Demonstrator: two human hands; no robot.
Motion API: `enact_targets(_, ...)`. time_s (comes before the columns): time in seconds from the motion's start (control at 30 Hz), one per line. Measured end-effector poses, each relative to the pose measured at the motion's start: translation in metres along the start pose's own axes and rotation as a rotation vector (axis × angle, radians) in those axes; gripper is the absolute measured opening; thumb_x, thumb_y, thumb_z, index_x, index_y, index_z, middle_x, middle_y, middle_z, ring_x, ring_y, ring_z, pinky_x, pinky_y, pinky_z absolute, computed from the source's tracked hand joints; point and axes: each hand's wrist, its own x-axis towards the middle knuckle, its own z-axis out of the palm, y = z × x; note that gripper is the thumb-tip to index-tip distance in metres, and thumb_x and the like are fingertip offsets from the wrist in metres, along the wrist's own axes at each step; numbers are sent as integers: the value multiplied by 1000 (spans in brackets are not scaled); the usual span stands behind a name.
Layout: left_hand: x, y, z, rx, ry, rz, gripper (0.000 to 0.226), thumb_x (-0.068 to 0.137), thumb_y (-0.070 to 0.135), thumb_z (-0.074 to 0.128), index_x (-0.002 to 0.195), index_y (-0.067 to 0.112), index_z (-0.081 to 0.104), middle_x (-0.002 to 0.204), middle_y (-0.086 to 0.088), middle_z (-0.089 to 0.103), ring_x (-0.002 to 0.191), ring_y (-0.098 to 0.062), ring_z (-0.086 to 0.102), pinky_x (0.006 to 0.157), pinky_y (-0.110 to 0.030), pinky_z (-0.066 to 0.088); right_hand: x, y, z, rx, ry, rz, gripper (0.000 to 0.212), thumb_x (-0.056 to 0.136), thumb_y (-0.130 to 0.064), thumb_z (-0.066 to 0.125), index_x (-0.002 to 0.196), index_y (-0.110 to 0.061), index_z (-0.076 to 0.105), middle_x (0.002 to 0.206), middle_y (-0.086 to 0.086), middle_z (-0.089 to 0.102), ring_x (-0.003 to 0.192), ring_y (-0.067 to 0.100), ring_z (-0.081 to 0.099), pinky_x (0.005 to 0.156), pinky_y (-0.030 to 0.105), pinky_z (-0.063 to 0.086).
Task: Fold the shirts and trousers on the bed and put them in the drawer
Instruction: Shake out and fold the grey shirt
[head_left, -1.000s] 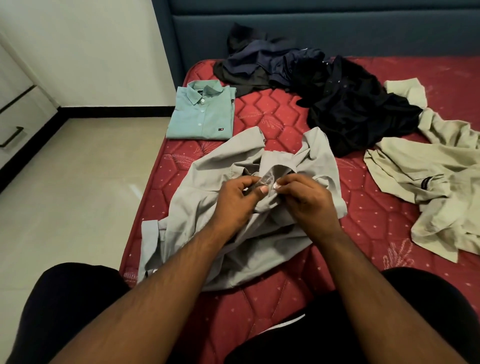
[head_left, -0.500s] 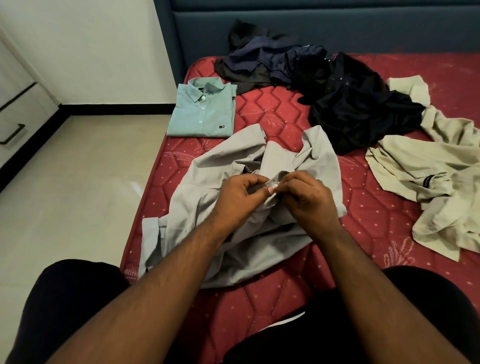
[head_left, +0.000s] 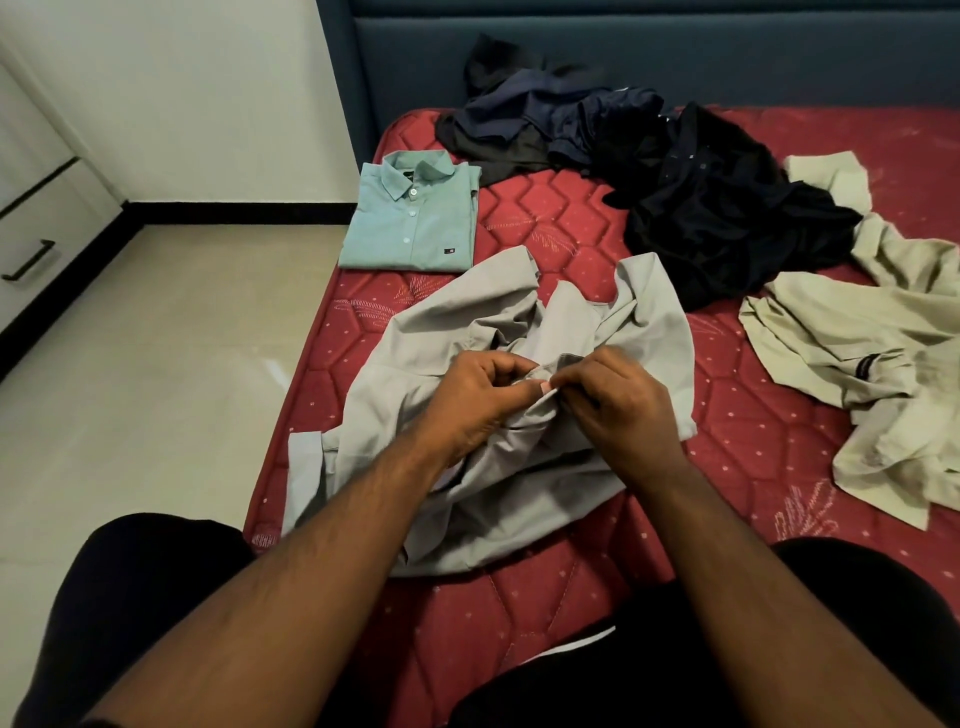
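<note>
**Grey shirt pinched at its middle by both hands**

A crumpled grey shirt (head_left: 467, 332) was spread on the near part of the red mattress (head_left: 737, 415), one cuffed sleeve trailing toward the mattress's left edge. The left hand (head_left: 470, 400) and the right hand (head_left: 618, 405) were brought together over the shirt's centre, fingertips almost touching; a small fold of grey cloth was pinched between thumb and curled fingers of each. Which part of the shirt was held could not be told.

A folded teal shirt (head_left: 410, 218), buttoned and collar up, was laid flat just beyond the grey one, near the mattress's left edge. A heap of dark clothes (head_left: 675, 192) was piled against the blue headboard (head_left: 623, 57), and a loose beige garment (head_left: 872, 338) was sprawled at the right, well apart from the hands. A white drawer (head_left: 47, 228) with a black handle was seen shut at the far left, across the pale floor (head_left: 156, 364).
</note>
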Motion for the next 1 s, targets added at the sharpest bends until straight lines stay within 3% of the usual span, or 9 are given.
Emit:
enact_targets(0.1, -7, -10, 4, 33, 79, 62, 10, 79, 6, 78, 88, 9, 77, 82, -5, 73, 74, -11, 62, 71, -29, 51, 3, 3, 1, 77, -94, 23, 3, 74, -9, 71, 76, -10, 71, 72, 1, 64, 69, 18, 58, 60, 33, 46)
enact_targets(0.2, -12, -22, 6, 211, 90, 149, 11, 74, 18, 79, 85, 20, 77, 72, 8, 70, 66, -2, 58, 63, -22, 47, 3, 7, -3, 209, -238, 135, 12, 68, -5, 76, 75, -12, 70, 69, -10, 63, 67, 5, 56, 60, 26, 46)
enact_targets(0.27, -11, -26, 3, 357, 47, 213, 19, 74, 23, 75, 89, 13, 79, 74, 10, 72, 66, 2, 61, 64, -19, 48, 2, 6, -7, 302, -325, 264, 28, 68, -2, 79, 90, -16, 69, 70, -13, 64, 68, 4, 61, 64, 24, 51)
enact_targets(0.33, -9, -27, -1, 431, 13, 247, 22, 75, 24, 73, 92, 10, 79, 78, 6, 75, 69, -5, 66, 65, -23, 52, 3, 6, -9, 346, -386, 339, 47, 69, -1, 81, 111, -19, 69, 74, -9, 69, 71, 5, 66, 72, 21, 54)
enact_targets(0.43, -9, -28, -4, 483, -25, 286, 17, 76, 24, 73, 91, 20, 79, 79, 4, 76, 71, -13, 71, 66, -31, 56, 5, 11, -7, 281, -438, 343, 27, 70, -7, 83, 95, -16, 77, 77, -6, 73, 70, 4, 67, 73, 31, 56)
enact_targets(0.53, -11, -31, -3, 546, -11, 371, 21, 79, 28, 67, 99, 29, 73, 80, 5, 75, 71, -10, 71, 62, -34, 56, 3, 15, -3, 183, -449, 361, 10, 70, -15, 82, 78, -18, 76, 69, -6, 72, 64, 8, 65, 65, 39, 54)
enact_targets(0.6, -13, -33, 0, 636, 45, 450, 20, 81, 31, 63, 86, 20, 78, 73, 4, 74, 64, -10, 68, 57, -32, 52, 1, 14, -2, 138, -444, 388, 6, 72, -21, 81, 74, -21, 75, 67, -5, 71, 64, 12, 65, 63, 39, 54)
enact_targets(0.8, -16, -38, 5, 861, 161, 592, 27, 86, 33, 55, 73, 14, 70, 61, 1, 65, 58, -14, 55, 52, -25, 36, -1, 8, 0, 23, -386, 333, 19, 72, -35, 70, 62, -21, 64, 63, -4, 66, 62, 18, 61, 57, 35, 46)
enact_targets(1.0, -9, -29, 11, 866, 177, 525, 30, 85, 34, 49, 62, 15, 53, 58, -4, 57, 54, -25, 52, 48, -33, 41, 0, 10, 4, 88, -339, 420, 29, 67, -43, 59, 62, -14, 63, 59, -3, 64, 60, 17, 60, 57, 40, 49)
